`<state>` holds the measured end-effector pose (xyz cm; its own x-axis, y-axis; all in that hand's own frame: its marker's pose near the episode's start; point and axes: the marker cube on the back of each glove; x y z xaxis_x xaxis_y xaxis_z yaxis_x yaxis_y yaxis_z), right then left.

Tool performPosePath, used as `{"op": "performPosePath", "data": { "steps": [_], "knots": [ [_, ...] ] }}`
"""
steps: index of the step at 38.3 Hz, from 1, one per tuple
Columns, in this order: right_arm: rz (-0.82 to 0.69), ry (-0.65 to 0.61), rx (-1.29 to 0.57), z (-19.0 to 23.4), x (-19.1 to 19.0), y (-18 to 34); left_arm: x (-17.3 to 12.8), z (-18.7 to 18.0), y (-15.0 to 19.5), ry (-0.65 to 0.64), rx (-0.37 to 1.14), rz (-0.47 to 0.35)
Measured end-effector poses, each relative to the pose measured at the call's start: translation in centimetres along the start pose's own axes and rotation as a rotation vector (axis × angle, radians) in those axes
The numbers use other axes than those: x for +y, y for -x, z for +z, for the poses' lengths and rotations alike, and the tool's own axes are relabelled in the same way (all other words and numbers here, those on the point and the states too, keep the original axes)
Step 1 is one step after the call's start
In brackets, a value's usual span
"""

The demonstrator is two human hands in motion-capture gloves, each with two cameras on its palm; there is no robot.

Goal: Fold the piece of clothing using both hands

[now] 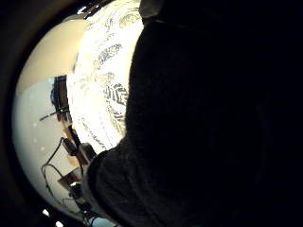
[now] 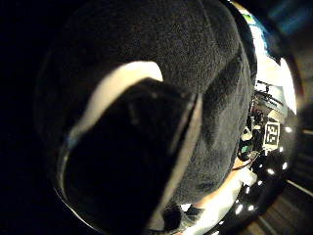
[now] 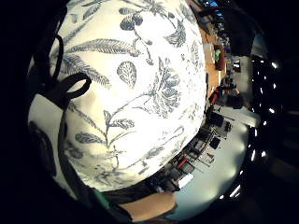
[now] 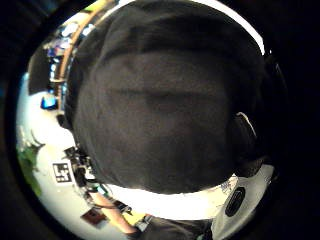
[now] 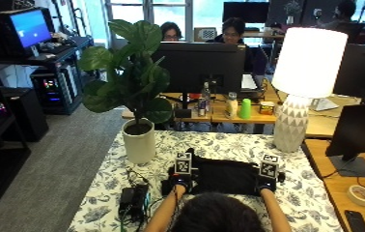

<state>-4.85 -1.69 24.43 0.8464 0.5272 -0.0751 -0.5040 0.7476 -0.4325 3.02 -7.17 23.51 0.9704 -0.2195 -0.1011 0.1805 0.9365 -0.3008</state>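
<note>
Left hand (image 5: 177, 182) and right hand (image 5: 265, 184) resting on ends of dark garment (image 5: 224, 176) – whether fingers are gripping cloth or lying flat, cannot tell. Garment lying on floral tabletop (image 5: 234, 145), soft, fleecy, roughly rectangular. Advice – keep edges aligned, smoothing outward. Beyond: potted plant (image 5: 134, 96), ribbed lamp (image 5: 298, 87).

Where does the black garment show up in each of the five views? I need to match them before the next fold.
Outside view: black garment lies on the floral tablecloth, between both hands.
Left little finger side: fills most of the picture, beside the tablecloth.
Left thumb side: fills the picture.
Right little finger side: cannot tell; mainly tablecloth shows.
Right thumb side: fills the middle.
Shared landmark: the floral tablecloth.
</note>
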Motion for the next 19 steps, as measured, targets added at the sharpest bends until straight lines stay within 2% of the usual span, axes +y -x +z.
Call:
{"op": "performPosePath", "data": {
  "steps": [2,8,10,13,14,19],
  "knots": [
    [-0.032,-0.039,-0.018,-0.2,-0.3,0.0,-0.1,-0.6,0.3,0.007,-0.017,-0.016],
    [-0.191,-0.016,-0.206,-2.3,-0.7,-0.4,0.6,-3.3,1.5,0.010,-0.050,-0.060],
    [-0.189,-0.011,-0.259,-3.4,-0.7,-0.5,1.2,-4.7,1.9,-0.005,-0.059,-0.028],
    [-0.152,-0.044,-0.315,-5.6,-0.7,-0.4,2.4,-7.2,1.9,-0.002,-0.032,0.081],
    [-0.143,-0.065,-0.328,-6.3,-1.1,-0.1,2.6,-8.1,2.1,-0.021,-0.027,0.093],
    [-0.236,-0.151,-0.348,-8.7,-6.3,4.1,3.0,-13.2,3.6,-0.244,-0.059,-0.038]
  ]
}}
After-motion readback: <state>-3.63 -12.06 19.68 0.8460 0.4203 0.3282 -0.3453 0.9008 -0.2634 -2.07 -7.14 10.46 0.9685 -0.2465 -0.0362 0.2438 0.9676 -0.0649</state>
